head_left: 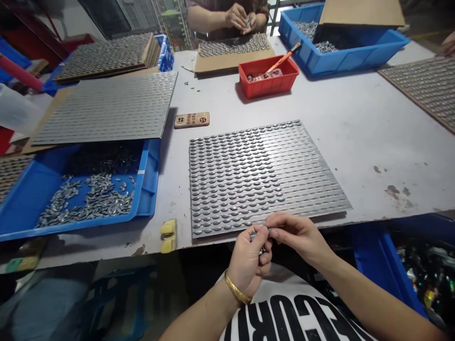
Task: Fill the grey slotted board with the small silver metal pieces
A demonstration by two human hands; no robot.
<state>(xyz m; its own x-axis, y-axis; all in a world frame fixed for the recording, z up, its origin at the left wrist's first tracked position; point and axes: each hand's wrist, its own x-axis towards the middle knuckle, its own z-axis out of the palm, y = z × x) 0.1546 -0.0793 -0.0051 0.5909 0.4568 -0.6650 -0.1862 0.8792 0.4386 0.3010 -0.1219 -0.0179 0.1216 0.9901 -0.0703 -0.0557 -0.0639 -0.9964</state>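
Observation:
A grey slotted tray point(320, 184) lies on the table before me, its left part filled with small oval metal pieces point(227, 180). At its near edge my left hand point(249, 260), a gold bangle on the wrist, is curled round a few small metal pieces. My right hand point(298, 232) pinches one piece at its fingertips, right against the left hand's thumb. A blue bin point(149, 184) to my left holds several loose metal pieces point(88, 199).
A second grey tray point(106, 109) rests across the blue bin's far side. A red box point(268, 83), a wooden block point(192, 120) and another blue bin point(355, 52) stand farther back. Across the table, another person's hands point(241, 19) work over a filled tray. Yellow pads point(168, 234) sit at the table edge.

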